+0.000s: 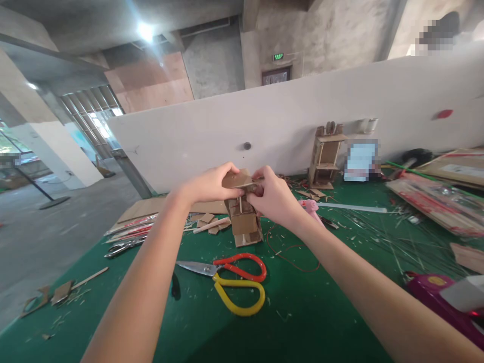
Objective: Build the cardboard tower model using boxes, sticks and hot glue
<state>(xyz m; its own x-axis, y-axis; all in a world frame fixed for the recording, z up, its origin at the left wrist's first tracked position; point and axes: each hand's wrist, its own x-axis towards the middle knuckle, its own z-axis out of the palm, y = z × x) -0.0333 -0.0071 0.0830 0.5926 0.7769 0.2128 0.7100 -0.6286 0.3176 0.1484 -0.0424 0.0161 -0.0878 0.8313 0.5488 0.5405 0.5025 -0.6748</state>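
A small cardboard structure (244, 224) stands on the green table in front of me, with a thin stick showing near its upper part. My left hand (217, 184) is closed on the flat cardboard top piece (235, 180), thumb underneath and fingers over it. My right hand (272, 194) pinches the right end of the same top, its fingertips partly hidden behind the cardboard. Nearer to me lies a pair of scissors (215, 272) with one red and one yellow handle, its blades pointing left.
A taller cardboard frame (325, 159) stands by the white partition (196, 136), beside a blurred bright screen (361, 160). A pink glue gun (312, 206) with a glue stick lies right of my hands. Metal scissors (123, 247) and cardboard scraps (207, 222) lie left; a purple object (434, 297) sits right.
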